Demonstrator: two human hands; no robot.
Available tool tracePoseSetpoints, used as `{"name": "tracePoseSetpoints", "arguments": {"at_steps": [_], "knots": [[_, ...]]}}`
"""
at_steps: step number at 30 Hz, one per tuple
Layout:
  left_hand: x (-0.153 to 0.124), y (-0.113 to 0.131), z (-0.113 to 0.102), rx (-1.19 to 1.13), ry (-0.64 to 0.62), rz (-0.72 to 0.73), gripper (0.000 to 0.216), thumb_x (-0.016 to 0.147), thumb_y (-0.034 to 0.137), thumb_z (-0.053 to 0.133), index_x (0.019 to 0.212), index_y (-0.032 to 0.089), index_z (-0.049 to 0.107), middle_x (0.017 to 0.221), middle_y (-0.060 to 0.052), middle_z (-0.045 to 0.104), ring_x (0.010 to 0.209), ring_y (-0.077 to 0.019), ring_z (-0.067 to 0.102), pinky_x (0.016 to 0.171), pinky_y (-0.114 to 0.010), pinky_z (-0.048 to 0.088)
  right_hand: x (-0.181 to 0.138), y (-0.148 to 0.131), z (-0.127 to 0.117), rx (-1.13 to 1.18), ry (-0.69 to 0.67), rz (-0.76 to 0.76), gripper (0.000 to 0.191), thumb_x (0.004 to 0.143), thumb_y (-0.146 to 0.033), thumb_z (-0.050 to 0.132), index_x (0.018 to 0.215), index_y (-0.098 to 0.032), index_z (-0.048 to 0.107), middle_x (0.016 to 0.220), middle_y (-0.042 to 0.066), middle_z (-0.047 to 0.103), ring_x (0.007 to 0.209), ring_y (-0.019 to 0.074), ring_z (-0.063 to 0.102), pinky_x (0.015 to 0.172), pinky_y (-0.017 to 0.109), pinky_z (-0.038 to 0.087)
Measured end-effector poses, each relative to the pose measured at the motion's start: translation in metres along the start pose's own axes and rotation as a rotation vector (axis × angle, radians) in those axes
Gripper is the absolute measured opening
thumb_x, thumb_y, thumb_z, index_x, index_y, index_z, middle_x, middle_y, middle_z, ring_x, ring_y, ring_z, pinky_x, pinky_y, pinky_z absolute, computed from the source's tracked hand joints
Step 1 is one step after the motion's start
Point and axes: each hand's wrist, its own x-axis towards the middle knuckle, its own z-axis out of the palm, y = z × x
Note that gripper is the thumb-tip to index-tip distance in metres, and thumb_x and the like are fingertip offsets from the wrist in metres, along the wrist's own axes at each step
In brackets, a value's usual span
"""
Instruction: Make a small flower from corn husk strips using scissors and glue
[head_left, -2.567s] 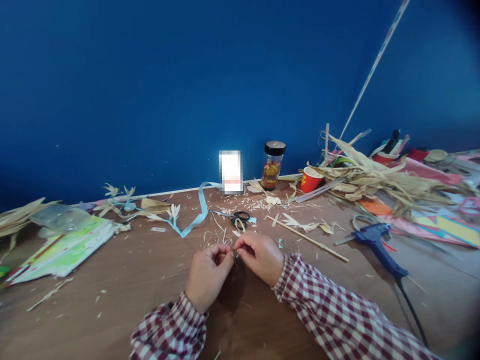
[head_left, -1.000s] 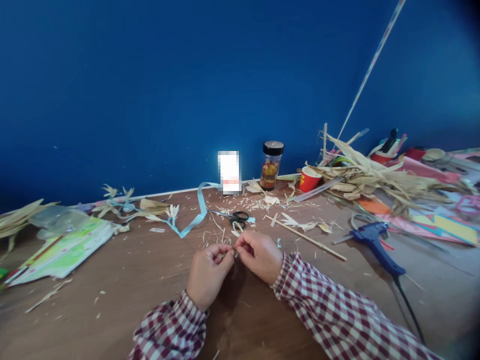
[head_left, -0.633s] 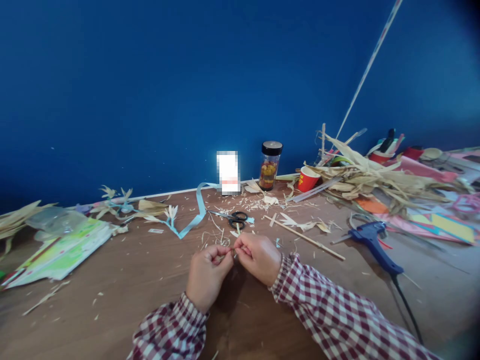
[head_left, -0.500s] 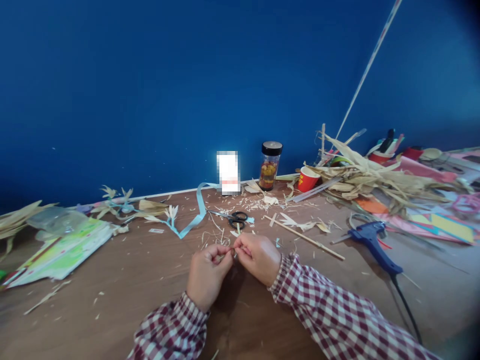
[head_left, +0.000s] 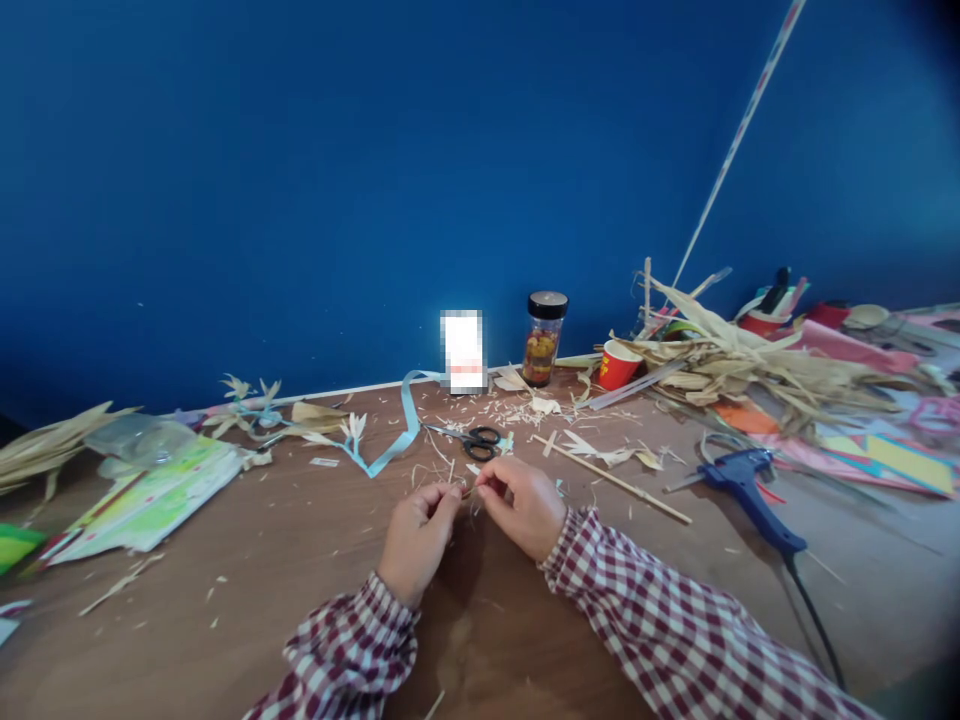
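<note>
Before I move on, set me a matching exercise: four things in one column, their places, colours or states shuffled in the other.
1. thin strand
2. scissors
3. glue gun
4. jar

A. upright, black-lidded
B. at the fingertips of the left hand and right hand
C. blue, lying to the right of both hands
D. black-handled, lying just beyond the hands

Pairs: 1-B; 2-D; 3-C; 4-A

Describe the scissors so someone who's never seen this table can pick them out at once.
Start at the flat blue wall and come down to the brown wooden table. Just beyond the bare right hand lie metal scissors, blades pointing left toward a flat light-blue ribbon. Their two black finger loops set them apart from the pale dry scraps around.
</note>
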Motion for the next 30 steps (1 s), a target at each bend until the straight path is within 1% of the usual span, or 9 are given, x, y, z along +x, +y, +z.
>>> {"name": "tracePoseSetpoints", "arguments": {"at_steps": [6, 12, 14, 16, 18, 21, 24, 26, 30], "knots": [[-0.001, 0.0, 0.0, -0.012, -0.052, -0.028, 0.024, 0.07, 0.036, 0.054, 0.07, 0.013, 0.06, 0.044, 0.007, 0.037, 0.041, -0.0053, 0.029, 0.039, -0.018, 0.02, 0.0, -0.002, -0.001, 0.03, 0.006, -0.003, 0.008, 0.075, -0.014, 0.05, 0.079, -0.02, 0.055, 0.074, 0.0, 0.056, 0.063, 0.0108, 0.049, 0.058, 0.022, 0.038], [-0.003, 0.004, 0.003, -0.272, -0.019, -0.116, 0.026, 0.067, 0.037, 0.059, 0.077, 0.013, 0.059, 0.038, 0.01, 0.033, 0.036, -0.0042, 0.025, 0.038, -0.017, 0.02, -0.001, -0.005, 0.002, 0.223, 0.023, 0.094, 0.007, 0.079, -0.018, 0.046, 0.081, -0.018, 0.053, 0.067, -0.002, 0.054, 0.057, 0.0095, 0.049, 0.054, 0.02, 0.039], [-0.004, 0.007, 0.005, -0.348, 0.012, -0.155, 0.027, 0.064, 0.037, 0.062, 0.077, 0.013, 0.06, 0.041, 0.008, 0.04, 0.038, -0.0046, 0.031, 0.039, -0.017, 0.025, -0.002, -0.007, 0.002, 0.278, 0.011, 0.121, 0.008, 0.08, -0.02, 0.044, 0.08, -0.018, 0.052, 0.064, -0.002, 0.052, 0.053, 0.0091, 0.047, 0.05, 0.019, 0.037], [-0.005, 0.008, 0.005, -0.393, 0.041, -0.188, 0.028, 0.06, 0.036, 0.065, 0.076, 0.014, 0.062, 0.051, 0.005, 0.05, 0.045, -0.0059, 0.041, 0.042, -0.017, 0.031, -0.002, -0.009, 0.002, 0.306, 0.004, 0.126, 0.008, 0.08, -0.02, 0.044, 0.079, -0.018, 0.052, 0.063, -0.003, 0.05, 0.052, 0.0089, 0.046, 0.049, 0.019, 0.036], [-0.006, 0.006, 0.006, -0.381, 0.064, -0.19, 0.028, 0.059, 0.036, 0.066, 0.077, 0.015, 0.064, 0.06, 0.002, 0.055, 0.052, -0.0075, 0.047, 0.046, -0.017, 0.035, -0.003, -0.011, 0.003, 0.321, 0.011, 0.12, 0.007, 0.079, -0.019, 0.045, 0.078, -0.018, 0.052, 0.063, -0.003, 0.05, 0.053, 0.0089, 0.046, 0.049, 0.019, 0.036], [-0.006, 0.002, 0.005, -0.269, 0.104, -0.114, 0.029, 0.062, 0.037, 0.065, 0.081, 0.014, 0.065, 0.063, 0.0, 0.057, 0.053, -0.0082, 0.047, 0.046, -0.017, 0.036, -0.003, -0.012, 0.003, 0.32, 0.03, 0.119, 0.006, 0.078, -0.018, 0.046, 0.078, -0.018, 0.052, 0.065, -0.002, 0.051, 0.054, 0.009, 0.046, 0.05, 0.019, 0.037], [-0.006, 0.001, 0.004, -0.141, 0.13, 0.0, 0.028, 0.065, 0.038, 0.062, 0.08, 0.015, 0.067, 0.075, -0.004, 0.06, 0.056, -0.01, 0.05, 0.047, -0.019, 0.038, -0.003, -0.013, 0.003, 0.304, 0.037, 0.106, 0.006, 0.077, -0.017, 0.047, 0.077, -0.017, 0.053, 0.067, -0.001, 0.052, 0.057, 0.0094, 0.047, 0.053, 0.02, 0.038], [-0.005, 0.001, 0.003, -0.073, 0.13, 0.088, 0.026, 0.067, 0.037, 0.06, 0.079, 0.016, 0.068, 0.081, -0.005, 0.06, 0.064, -0.0128, 0.053, 0.053, -0.022, 0.042, -0.003, -0.014, 0.004, 0.296, 0.039, 0.099, 0.007, 0.077, -0.016, 0.047, 0.076, -0.017, 0.054, 0.066, -0.001, 0.053, 0.057, 0.0096, 0.048, 0.053, 0.02, 0.038], [-0.005, -0.001, 0.003, 0.012, 0.153, 0.235, 0.022, 0.07, 0.034, 0.058, 0.079, 0.018, 0.069, 0.081, -0.005, 0.06, 0.077, -0.0168, 0.056, 0.069, -0.027, 0.045, -0.004, -0.015, 0.004, 0.281, 0.054, 0.092, 0.007, 0.077, -0.016, 0.047, 0.075, -0.017, 0.055, 0.066, -0.001, 0.053, 0.057, 0.0099, 0.048, 0.053, 0.02, 0.038]]}}
